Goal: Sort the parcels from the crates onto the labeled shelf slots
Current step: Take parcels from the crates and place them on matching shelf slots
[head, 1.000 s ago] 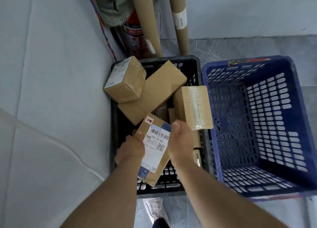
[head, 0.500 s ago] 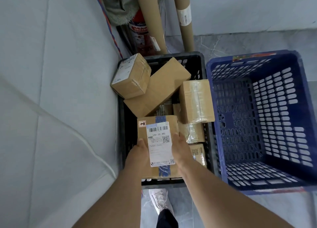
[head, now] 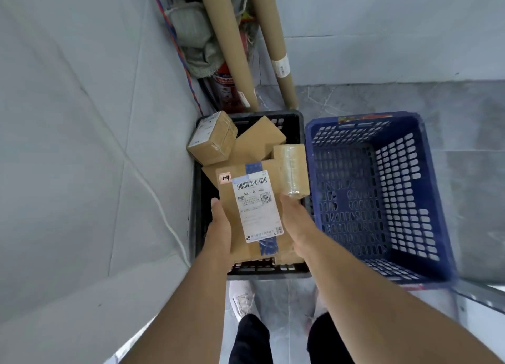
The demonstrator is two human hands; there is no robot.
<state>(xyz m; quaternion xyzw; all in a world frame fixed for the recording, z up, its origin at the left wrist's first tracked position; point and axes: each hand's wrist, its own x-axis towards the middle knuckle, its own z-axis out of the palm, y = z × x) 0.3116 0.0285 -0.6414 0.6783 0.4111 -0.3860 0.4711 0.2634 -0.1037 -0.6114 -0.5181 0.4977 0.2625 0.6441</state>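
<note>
View from a head camera looking down at a person's two bare arms. Between them they hold a flat cardboard parcel over a black crate at the centre. The parcel faces up. It carries a white shipping label with a barcode and a QR code, a strip of blue tape running under the label, and a small pink sticker at its 11 o'clock corner. The left hand grips the parcel's 9 o'clock edge and the right hand grips its 3 o'clock edge. On each hand only the thumb shows, lying along the top of the box near the edge. The other fingers are hidden beneath the parcel, so how far they curl cannot be seen. The black crate holds more cardboard boxes. A small box with a white label is perched on the rim at 11 o'clock from the held parcel, a long plain box lies tilted at 12 o'clock, and a box wrapped in clear tape sits at 2 o'clock, close to the right thumb. A blue crate with slotted walls stands just beside the black one at 3 o'clock. At 12 o'clock, two cardboard tubes lean in the corner beside a red fire extinguisher. At 6 o'clock, a white shoe rests on the grey floor.
</note>
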